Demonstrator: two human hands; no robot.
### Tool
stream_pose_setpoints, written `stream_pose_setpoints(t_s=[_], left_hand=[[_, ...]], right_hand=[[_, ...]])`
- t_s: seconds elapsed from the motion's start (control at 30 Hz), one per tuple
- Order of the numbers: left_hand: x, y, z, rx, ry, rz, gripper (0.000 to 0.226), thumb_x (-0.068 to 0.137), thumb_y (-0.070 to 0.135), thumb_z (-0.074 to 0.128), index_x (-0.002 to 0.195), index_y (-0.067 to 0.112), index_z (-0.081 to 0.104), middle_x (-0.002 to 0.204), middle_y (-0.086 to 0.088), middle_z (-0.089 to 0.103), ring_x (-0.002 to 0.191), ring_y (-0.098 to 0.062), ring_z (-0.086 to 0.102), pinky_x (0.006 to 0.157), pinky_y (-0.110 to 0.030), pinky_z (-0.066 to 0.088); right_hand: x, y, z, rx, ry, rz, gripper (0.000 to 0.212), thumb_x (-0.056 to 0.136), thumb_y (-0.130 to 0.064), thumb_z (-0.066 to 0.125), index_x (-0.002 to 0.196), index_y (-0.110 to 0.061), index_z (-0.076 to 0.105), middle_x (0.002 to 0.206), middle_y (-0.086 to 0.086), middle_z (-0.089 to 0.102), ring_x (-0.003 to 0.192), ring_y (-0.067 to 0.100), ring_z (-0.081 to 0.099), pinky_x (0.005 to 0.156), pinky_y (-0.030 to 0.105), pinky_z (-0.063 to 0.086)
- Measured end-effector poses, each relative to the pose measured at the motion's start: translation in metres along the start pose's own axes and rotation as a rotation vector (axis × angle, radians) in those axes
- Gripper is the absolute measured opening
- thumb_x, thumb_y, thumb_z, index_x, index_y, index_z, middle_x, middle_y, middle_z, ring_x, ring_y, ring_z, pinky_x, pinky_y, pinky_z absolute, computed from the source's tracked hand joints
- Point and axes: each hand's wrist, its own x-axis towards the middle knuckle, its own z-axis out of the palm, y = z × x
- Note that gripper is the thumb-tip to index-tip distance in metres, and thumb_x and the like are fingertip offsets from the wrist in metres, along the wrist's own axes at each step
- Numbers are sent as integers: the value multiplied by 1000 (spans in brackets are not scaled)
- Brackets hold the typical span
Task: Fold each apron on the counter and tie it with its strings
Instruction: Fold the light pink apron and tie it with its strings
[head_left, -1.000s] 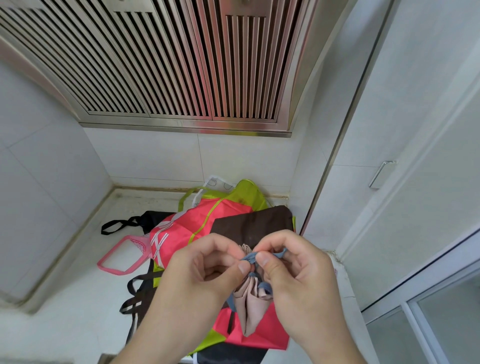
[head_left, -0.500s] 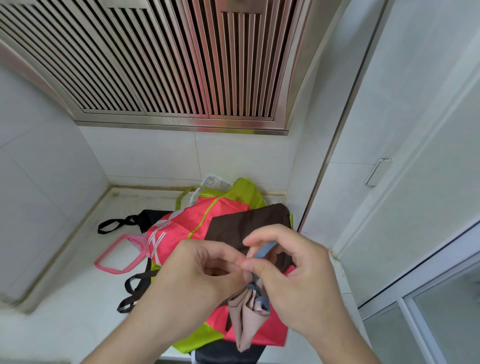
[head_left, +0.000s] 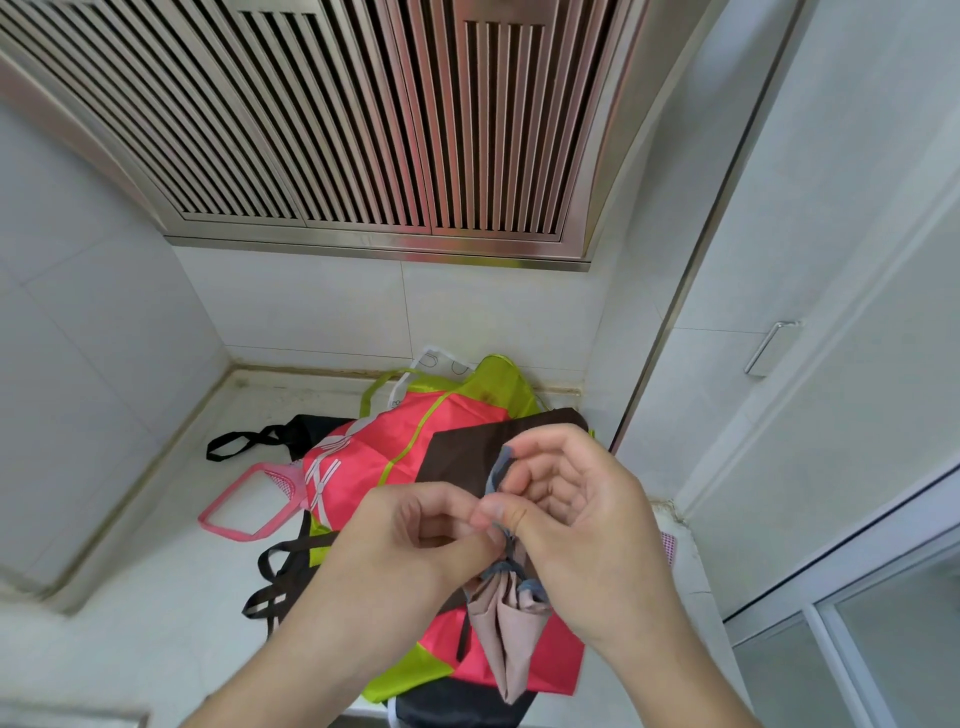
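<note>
Spanning the top of the view, a slatted steel range hood (head_left: 332, 119) is seen above a white counter (head_left: 156, 597) closed in by tiled walls at the back and left and by a white cabinet (head_left: 810, 364) at the right. A heap of unfolded aprons is spread over the counter's right half: a pink and lime apron (head_left: 395, 447), a brown apron (head_left: 462, 452) laid over it, and black fabric (head_left: 306, 426) underneath, with a pink neck loop (head_left: 244, 504) and dark straps (head_left: 275, 582) trailing onto the bare left part. A folded beige apron (head_left: 511, 629) is held above the heap as a narrow bundle, bound near its top by a blue-grey string (head_left: 498, 470). The string is pinched by the curled thumb and forefinger of the left hand (head_left: 415, 551), right at the bundle's top. A loop of it is held up by the curled fingers of the right hand (head_left: 582, 530). Both hands touch at the fingertips.
</note>
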Motion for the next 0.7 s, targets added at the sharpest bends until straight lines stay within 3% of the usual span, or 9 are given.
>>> stream_pose_setpoints(t_s=[0.17,0.27,0.47,0.57,0.7], left_hand=[[2,1,-4,-82,30,-17,12,82,17,83,80,8,75,85,-32,67,69,-21,62,73,-37,46],[2,3,-5,-119,-2,-34,15,75,22,77,81,8,75,86,-34,66,73,-25,61,76,-41,44],[1,4,-5,-175,-30,-61,15,73,18,73,78,5,70,73,-14,63,70,-19,60,79,-41,46],[1,4,-4,-182,-25,-67,17,73,18,74,78,3,71,74,-15,66,71,-19,64,81,-39,50],[0,1,-5,-224,-27,-93,16,73,19,78,78,4,75,79,-21,69,75,-25,66,85,-39,54]], right_hand=[[-8,-1,-11,-62,-161,-72,37,89,0,73,107,-32,68,99,-3,69,93,20,70,77,28,57],[-8,-3,-13,-304,-216,-184,38,81,1,77,97,-33,71,98,-7,66,78,18,65,67,19,49],[-8,-8,-14,-426,-174,-295,33,80,7,74,87,-26,71,82,-9,62,78,9,62,65,8,40],[-10,-5,-15,-438,-138,-335,33,80,8,74,86,-25,72,83,-12,63,77,6,62,66,9,40],[-10,-1,-14,-559,-94,-458,30,80,3,73,86,-27,72,85,-19,59,87,8,59,73,23,46]])
